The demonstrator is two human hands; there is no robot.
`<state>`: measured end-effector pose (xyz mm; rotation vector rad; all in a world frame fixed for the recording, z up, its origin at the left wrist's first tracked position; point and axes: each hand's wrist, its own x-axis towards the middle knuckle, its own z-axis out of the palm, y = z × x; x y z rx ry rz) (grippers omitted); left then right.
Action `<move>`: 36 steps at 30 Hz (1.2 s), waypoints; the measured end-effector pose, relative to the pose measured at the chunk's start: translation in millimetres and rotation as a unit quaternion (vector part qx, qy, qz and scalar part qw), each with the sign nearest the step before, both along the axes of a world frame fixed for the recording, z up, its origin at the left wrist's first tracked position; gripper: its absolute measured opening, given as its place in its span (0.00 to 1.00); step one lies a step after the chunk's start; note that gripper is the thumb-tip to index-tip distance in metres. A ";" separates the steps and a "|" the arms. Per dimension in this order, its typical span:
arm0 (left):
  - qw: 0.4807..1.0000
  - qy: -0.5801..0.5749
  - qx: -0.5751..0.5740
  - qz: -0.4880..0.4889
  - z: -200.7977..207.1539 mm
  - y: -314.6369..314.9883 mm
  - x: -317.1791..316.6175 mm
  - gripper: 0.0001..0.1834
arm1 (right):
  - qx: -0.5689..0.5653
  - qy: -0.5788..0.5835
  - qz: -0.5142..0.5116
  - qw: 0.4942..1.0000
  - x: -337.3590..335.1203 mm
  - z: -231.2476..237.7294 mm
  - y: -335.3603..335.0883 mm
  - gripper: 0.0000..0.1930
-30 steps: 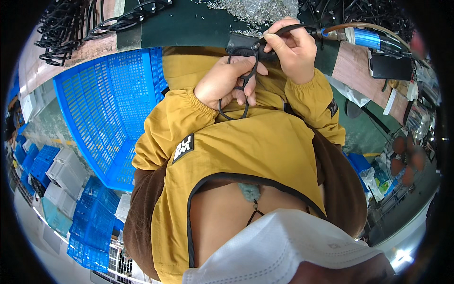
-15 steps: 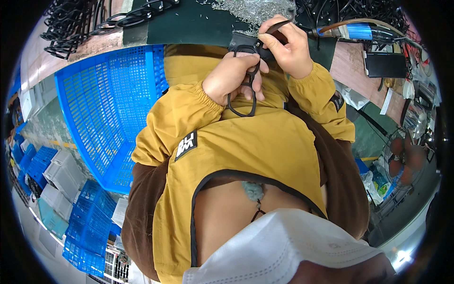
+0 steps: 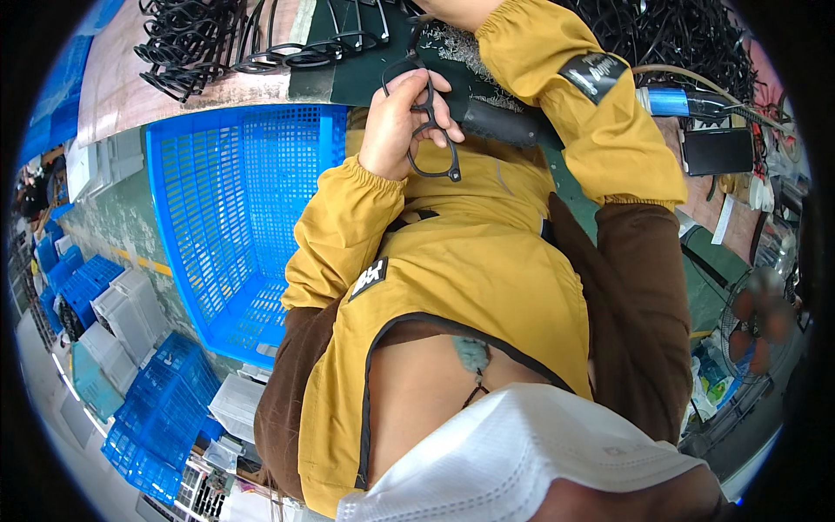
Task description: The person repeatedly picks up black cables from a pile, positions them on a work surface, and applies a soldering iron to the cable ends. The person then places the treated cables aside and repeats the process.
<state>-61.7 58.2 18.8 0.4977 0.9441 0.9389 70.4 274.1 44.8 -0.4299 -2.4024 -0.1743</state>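
Note:
My left hand (image 3: 396, 126) is closed around a black eyeglass frame (image 3: 454, 157), held above my lap at the bench edge. Its fingers pass behind and through the rims, and one rim hangs below them. At the upper end of the frame, a dark arm-like piece stretches toward the top of the picture. My right hand (image 3: 459, 9) reaches over the bench at the top edge, where its fingers are cut off from sight. Beneath my right forearm lies a scatter of small silvery pieces, like screws (image 3: 459, 48). A dark block (image 3: 502, 124) sits at the bench edge.
A large blue basket (image 3: 252, 174) stands left of my lap. Black eyeglass frames (image 3: 187, 52) lie heaped at the bench's left. Rightward are a pile of black parts (image 3: 683, 43), a blue-bodied tool (image 3: 668, 102), a dark flat device (image 3: 716, 151) and a fan (image 3: 757, 317).
My right hand has left the eyeglass frame and moved up over the bench. The left hand, still holding the frame, has shifted slightly left and up. The dark block at the bench edge is now uncovered.

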 end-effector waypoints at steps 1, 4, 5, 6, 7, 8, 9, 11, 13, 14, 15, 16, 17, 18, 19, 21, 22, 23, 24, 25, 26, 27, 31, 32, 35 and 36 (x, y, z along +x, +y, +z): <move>1.000 -0.001 -0.004 -0.008 -0.9 1.5 -0.8 0.19 | -0.009 0.031 0.023 0.999 4.1 4.6 -5.1 0.05; 1.000 -0.019 -0.009 -0.004 0.5 2.2 -5.1 0.19 | -0.031 0.212 0.016 0.977 17.4 39.3 -50.5 0.09; 0.999 -0.047 -0.007 -0.009 2.2 2.2 -6.3 0.19 | -0.084 0.236 -0.013 0.968 36.0 51.5 -76.5 0.08; 0.999 -0.048 -0.005 0.015 3.1 2.1 -5.1 0.19 | -0.087 0.275 -0.082 0.954 50.9 53.7 -112.8 0.07; 0.997 -0.071 -0.002 0.031 4.4 0.4 -2.9 0.19 | -0.065 0.323 -0.085 0.940 65.1 58.0 -141.7 0.06; 0.995 -0.077 -0.022 0.057 4.4 -1.1 1.9 0.19 | -0.080 0.387 -0.085 0.915 81.6 53.0 -167.0 0.06; 0.994 -0.070 0.021 0.076 3.8 -2.8 8.8 0.19 | -0.123 0.458 -0.052 0.879 93.7 42.2 -186.3 0.06; 0.985 -0.048 0.087 0.141 -0.5 -7.6 30.4 0.16 | -0.222 0.337 -0.189 0.895 113.3 9.9 -217.6 0.05; 0.971 0.001 0.167 0.170 -6.7 -13.2 51.6 0.13 | -0.375 0.287 -0.260 0.842 123.8 -18.9 -236.6 0.03; 0.964 0.023 0.197 0.178 -9.9 -18.8 61.3 0.14 | -0.477 0.338 -0.233 0.778 124.1 -30.4 -242.2 0.02; 0.955 0.060 0.240 0.163 -12.6 -23.5 62.6 0.15 | -0.486 0.385 -0.231 0.750 127.4 -38.6 -241.5 0.02; 0.948 0.099 0.265 0.148 -15.8 -29.0 64.2 0.17 | -0.498 0.416 -0.227 0.727 126.1 -44.0 -242.4 0.02; 0.923 0.109 0.342 0.136 -18.2 -34.6 63.7 0.20 | -0.516 0.430 -0.230 0.705 125.0 -47.4 -240.1 0.03; 0.916 0.126 0.367 0.105 -21.7 -38.9 60.1 0.22 | -0.533 0.444 -0.196 0.693 122.8 -48.0 -239.2 0.04; 0.905 0.172 0.380 0.084 -24.5 -43.7 57.2 0.22 | -0.561 0.462 -0.198 0.658 122.7 -47.8 -236.4 0.06; 0.886 0.185 0.419 0.077 -32.2 -49.5 52.4 0.25 | -0.543 0.472 -0.188 0.669 122.8 -45.5 -233.6 0.05; 0.885 0.190 0.417 0.075 -36.2 -51.2 50.8 0.23 | -0.528 0.478 -0.161 0.683 123.5 -44.6 -233.1 0.05; 0.880 0.205 0.424 0.062 -40.0 -52.2 51.4 0.20 | -0.535 0.474 -0.153 0.682 125.2 -44.3 -232.6 0.05; 0.869 0.194 0.449 0.075 -43.6 -52.4 53.7 0.20 | -0.535 0.480 -0.178 0.673 126.2 -44.6 -233.1 0.05; 0.871 0.176 0.452 0.083 -46.3 -52.4 55.9 0.19 | -0.538 0.474 -0.180 0.674 126.9 -45.5 -233.2 0.05; 0.868 0.165 0.460 0.094 -48.3 -52.0 59.9 0.21 | -0.542 0.468 -0.177 0.676 126.4 -46.7 -234.8 0.06; 0.864 0.161 0.467 0.094 -48.8 -52.1 62.1 0.22 | -0.538 0.470 -0.181 0.676 125.3 -47.8 -235.5 0.06; 0.873 0.195 0.439 0.082 -38.3 -53.5 68.1 0.18 | -0.487 0.395 -0.258 0.735 113.8 -46.8 -242.1 0.05; 0.878 0.183 0.432 0.088 -33.8 -53.4 68.4 0.18 | -0.506 0.419 -0.255 0.710 113.1 -44.5 -242.0 0.04; 0.920 0.162 0.341 0.102 -19.1 -55.1 70.4 0.15 | -0.537 0.406 -0.198 0.712 125.4 -31.7 -243.5 0.04; 0.940 0.147 0.284 0.118 -14.1 -57.0 71.3 0.14 | -0.438 0.306 -0.150 0.832 136.2 -27.0 -239.5 0.06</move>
